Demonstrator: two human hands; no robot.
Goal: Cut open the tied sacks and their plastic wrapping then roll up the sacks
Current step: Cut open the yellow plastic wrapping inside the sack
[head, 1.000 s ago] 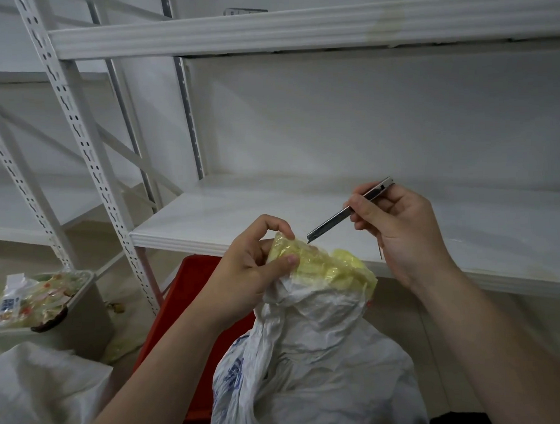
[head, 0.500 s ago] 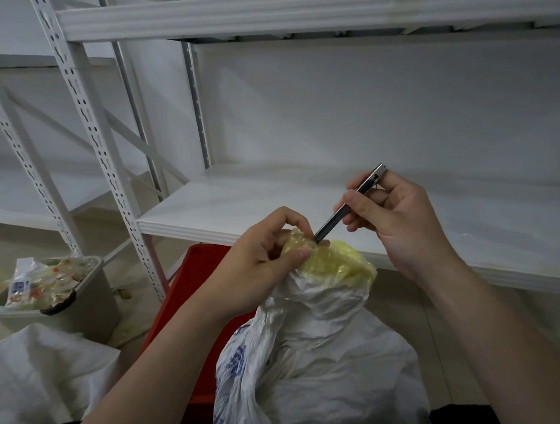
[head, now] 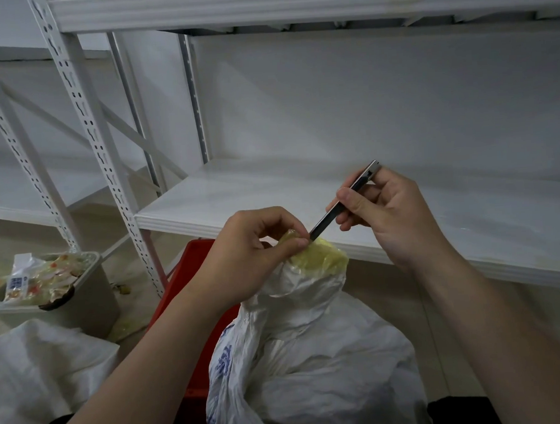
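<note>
Hands: left [head: 255, 252] on yellow-wrapped white sack [head: 312, 356]; right [head: 389, 215], knife [head: 323, 224]

My left forearm [head: 157, 364] and right forearm [head: 505, 329] are both bare along all of their visible length, uncovered from the bottom edge of the view up to the wrists. My left grip [head: 251, 255] and right grip [head: 392, 219] are bare as well, with short, evenly trimmed nails, and the right thumbnail shows most clearly. At the very bottom, on either side, there is a patch of black cloth [head: 461, 410] close to my body, but too little shows to tell what garment it is.
</note>
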